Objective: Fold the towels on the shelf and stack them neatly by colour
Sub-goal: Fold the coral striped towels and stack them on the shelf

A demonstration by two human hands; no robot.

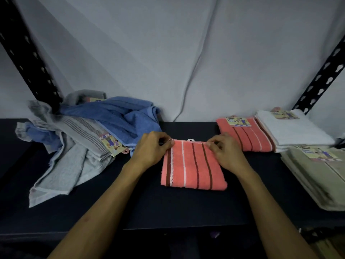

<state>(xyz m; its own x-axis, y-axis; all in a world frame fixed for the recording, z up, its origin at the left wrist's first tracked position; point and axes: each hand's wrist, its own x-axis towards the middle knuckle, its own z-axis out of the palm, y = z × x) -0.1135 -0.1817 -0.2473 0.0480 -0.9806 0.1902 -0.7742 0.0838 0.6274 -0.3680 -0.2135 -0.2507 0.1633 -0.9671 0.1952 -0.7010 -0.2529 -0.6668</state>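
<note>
A coral striped towel (192, 165) lies folded flat in the middle of the dark shelf (130, 206). My left hand (153, 146) pinches its far left corner and my right hand (224, 148) pinches its far right corner. Behind it to the right lies a second folded coral towel (246, 137) with a paper label. A folded white towel (293, 129) sits next to that one, and folded beige towels (317, 176) lie at the right edge. On the left, unfolded grey towels (74, 146) and a blue towel (127, 118) are heaped together.
Black perforated shelf uprights stand at the back left (28, 53) and back right (321, 77). A pale sheet (168, 53) hangs behind the shelf. The shelf's front edge (168, 230) runs just below my forearms.
</note>
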